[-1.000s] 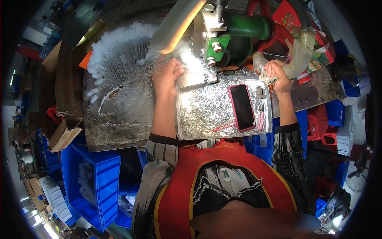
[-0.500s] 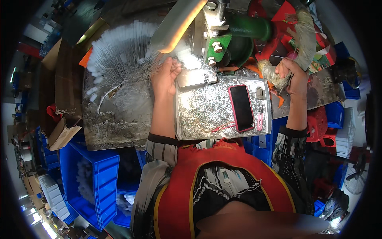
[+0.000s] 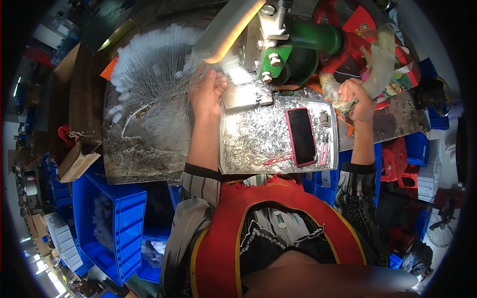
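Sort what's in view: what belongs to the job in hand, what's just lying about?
Likely in the job:
left hand, at the white-tipped wires
right hand, gripping the wrapped handle
green machine

Apparently just lying about:
phone
small pink tool
red stool

wht tufts (image 3: 124, 67), grn machine (image 3: 314, 37), red/yel apron (image 3: 214, 246), blue bins (image 3: 130, 236), striped sleeves (image 3: 199, 184).

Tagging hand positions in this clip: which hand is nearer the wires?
Left. The left hand is at the right edge of the wires; the right hand is beyond the tray, gripping the wrapped handle.
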Action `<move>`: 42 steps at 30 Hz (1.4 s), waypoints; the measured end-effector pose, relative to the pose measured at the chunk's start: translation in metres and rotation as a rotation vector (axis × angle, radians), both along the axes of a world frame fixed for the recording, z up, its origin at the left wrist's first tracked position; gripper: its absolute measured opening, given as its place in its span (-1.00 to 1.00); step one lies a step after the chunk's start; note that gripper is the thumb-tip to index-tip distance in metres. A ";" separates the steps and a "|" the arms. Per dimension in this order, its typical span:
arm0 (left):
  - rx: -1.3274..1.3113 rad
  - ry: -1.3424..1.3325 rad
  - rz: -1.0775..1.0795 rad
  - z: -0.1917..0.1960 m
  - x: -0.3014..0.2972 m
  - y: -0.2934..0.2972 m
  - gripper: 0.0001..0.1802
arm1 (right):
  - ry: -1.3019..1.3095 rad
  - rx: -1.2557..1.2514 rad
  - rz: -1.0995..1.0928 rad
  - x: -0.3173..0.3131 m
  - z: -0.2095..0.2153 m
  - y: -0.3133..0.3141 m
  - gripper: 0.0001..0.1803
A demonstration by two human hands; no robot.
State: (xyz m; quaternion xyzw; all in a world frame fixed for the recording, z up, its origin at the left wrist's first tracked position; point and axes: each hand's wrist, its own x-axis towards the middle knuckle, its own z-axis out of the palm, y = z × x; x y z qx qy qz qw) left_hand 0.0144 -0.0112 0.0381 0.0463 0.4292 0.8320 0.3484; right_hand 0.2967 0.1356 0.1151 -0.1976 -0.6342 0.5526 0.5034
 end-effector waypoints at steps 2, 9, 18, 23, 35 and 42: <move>-0.005 -0.004 0.011 -0.001 -0.002 -0.004 -0.59 | -0.105 -0.245 -0.058 -0.003 0.028 -0.006 -0.73; 0.041 0.024 0.055 -0.002 0.000 0.002 -0.61 | -0.148 -0.298 -0.023 0.005 0.047 -0.001 -0.69; -0.014 0.010 0.057 0.000 -0.002 0.002 -0.61 | -0.037 -0.186 -0.004 0.003 0.022 0.000 -0.72; -0.021 0.018 0.061 0.006 0.000 0.006 -0.62 | -0.012 0.094 0.048 0.001 -0.016 0.006 -0.73; 0.024 0.000 0.078 -0.001 -0.004 0.009 -0.63 | -0.135 -0.208 -0.005 0.006 0.036 -0.003 -0.72; 0.018 0.001 0.082 -0.001 -0.009 0.006 -0.62 | -0.161 -0.262 0.028 0.002 0.040 -0.001 -0.72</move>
